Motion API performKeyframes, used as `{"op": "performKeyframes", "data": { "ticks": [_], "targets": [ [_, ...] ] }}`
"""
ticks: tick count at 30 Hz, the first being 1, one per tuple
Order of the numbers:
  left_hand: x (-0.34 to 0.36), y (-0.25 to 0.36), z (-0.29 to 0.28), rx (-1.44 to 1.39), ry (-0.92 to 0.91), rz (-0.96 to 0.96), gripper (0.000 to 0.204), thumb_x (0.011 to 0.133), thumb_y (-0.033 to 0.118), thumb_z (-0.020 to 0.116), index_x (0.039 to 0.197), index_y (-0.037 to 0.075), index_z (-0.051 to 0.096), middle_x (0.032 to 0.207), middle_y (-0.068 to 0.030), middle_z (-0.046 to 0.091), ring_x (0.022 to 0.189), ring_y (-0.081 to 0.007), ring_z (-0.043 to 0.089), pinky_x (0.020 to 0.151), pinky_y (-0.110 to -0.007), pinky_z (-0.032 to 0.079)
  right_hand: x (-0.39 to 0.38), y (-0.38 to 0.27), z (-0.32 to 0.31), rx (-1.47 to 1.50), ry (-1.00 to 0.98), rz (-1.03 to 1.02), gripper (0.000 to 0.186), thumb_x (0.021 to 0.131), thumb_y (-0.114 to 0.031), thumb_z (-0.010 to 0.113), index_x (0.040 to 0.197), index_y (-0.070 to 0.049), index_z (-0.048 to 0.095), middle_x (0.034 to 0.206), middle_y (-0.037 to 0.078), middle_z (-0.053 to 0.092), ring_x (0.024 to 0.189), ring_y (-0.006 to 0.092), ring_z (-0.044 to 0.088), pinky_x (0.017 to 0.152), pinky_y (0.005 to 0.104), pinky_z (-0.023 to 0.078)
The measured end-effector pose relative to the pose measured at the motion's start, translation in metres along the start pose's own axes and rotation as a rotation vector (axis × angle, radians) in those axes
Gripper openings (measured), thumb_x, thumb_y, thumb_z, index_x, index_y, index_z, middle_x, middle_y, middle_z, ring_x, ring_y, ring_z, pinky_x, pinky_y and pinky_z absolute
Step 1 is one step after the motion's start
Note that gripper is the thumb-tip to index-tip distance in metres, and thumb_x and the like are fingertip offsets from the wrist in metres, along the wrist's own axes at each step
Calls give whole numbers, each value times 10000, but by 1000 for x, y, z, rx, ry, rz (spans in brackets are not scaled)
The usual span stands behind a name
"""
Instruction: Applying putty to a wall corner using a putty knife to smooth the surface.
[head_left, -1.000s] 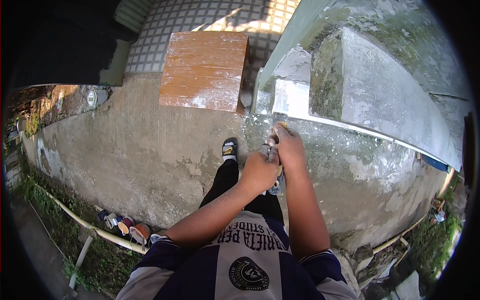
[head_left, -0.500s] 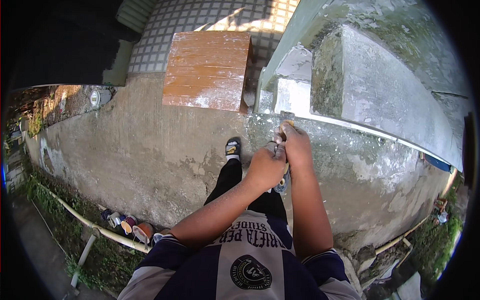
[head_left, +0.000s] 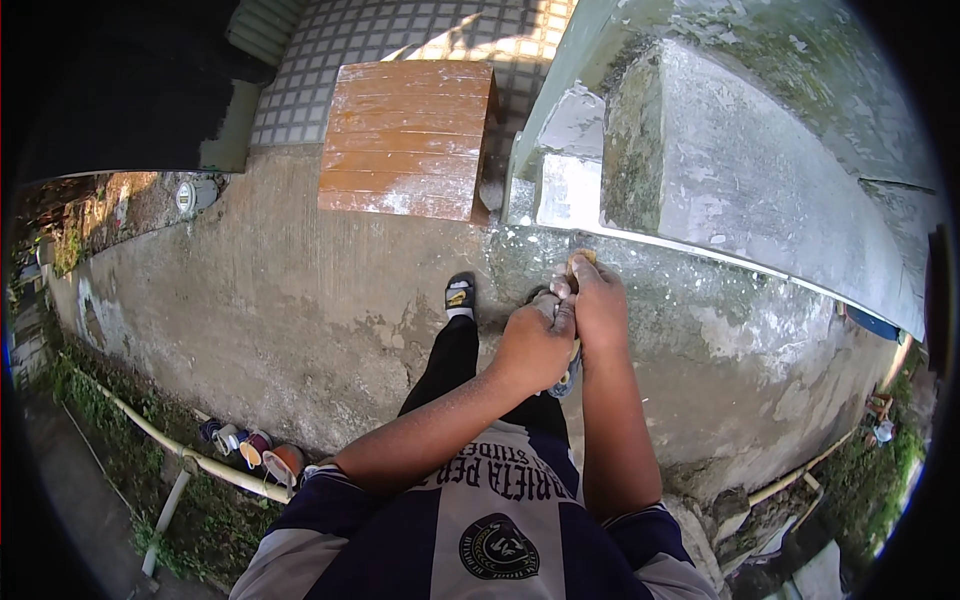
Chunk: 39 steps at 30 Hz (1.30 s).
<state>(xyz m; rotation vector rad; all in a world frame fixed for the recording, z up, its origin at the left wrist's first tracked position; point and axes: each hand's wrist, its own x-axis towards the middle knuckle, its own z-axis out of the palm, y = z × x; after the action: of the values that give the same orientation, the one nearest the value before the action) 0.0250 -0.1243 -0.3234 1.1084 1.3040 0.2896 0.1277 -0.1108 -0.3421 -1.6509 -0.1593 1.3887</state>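
My left hand [head_left: 535,345] and my right hand [head_left: 600,310] are closed together on a small scraper-like tool [head_left: 582,256] with a yellowish part, held out over the concrete. My right fingers grip near its top end; my left hand is wrapped lower, beside them. My fingertips look pale with dust, and the tool is mostly hidden by them. Below, my sandalled left foot [head_left: 460,292] stands on the grey concrete path [head_left: 330,290]; the other foot is partly hidden behind my hands. Just beyond my hands is a pale, peeling ledge [head_left: 730,170] with a white step [head_left: 568,190].
An orange-brown slatted wooden table [head_left: 400,140], dusted white, stands ahead, with grey tiled paving [head_left: 320,70] beyond. A dark wall [head_left: 130,110] rises at upper left. Several cans [head_left: 255,450] sit by a pipe [head_left: 150,430] along the weedy lower-left edge. A blue object [head_left: 870,323] is at the right.
Both hands have shifted slightly rightward with the tool, and its top end now sits a little lower than half a second ago, with less of it showing.
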Motion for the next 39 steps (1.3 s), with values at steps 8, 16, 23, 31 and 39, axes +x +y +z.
{"op": "performKeyframes", "data": {
  "ticks": [8,16,23,31,39],
  "targets": [
    [12,1,13,-40,23,31,256,945,165,452,971,-61,569,702,-201,600,613,-257,578,607,-372,446,12,-11,-8,-148,31,45,196,909,-129,522,934,50,599,814,75,597,629,127,527,555,245,424],
    [35,31,2,-91,34,-143,295,917,205,493,924,-75,587,785,-301,602,757,-451,604,674,-460,458,76,4,-25,-757,-177,-397,217,914,-159,525,892,39,612,773,65,608,618,123,540,561,249,429],
    [17,4,17,-122,106,17,289,916,211,494,920,-60,593,794,-301,606,788,-456,600,691,-464,461,17,-15,-7,-304,1,41,238,913,-177,527,856,33,623,739,58,601,600,117,535,546,257,426],
    [28,11,20,-110,151,-44,324,916,224,490,851,-72,606,749,-301,602,776,-462,603,683,-473,453,38,-23,-6,-341,-17,1,231,910,-153,504,837,36,615,717,58,594,583,118,541,535,261,426],
    [54,22,20,-156,185,-43,399,897,258,510,786,-115,601,726,-318,599,767,-463,613,692,-469,465,71,-36,-9,-590,-38,-118,249,914,-164,507,863,44,634,744,69,612,600,135,534,551,288,426]
  ]
}}
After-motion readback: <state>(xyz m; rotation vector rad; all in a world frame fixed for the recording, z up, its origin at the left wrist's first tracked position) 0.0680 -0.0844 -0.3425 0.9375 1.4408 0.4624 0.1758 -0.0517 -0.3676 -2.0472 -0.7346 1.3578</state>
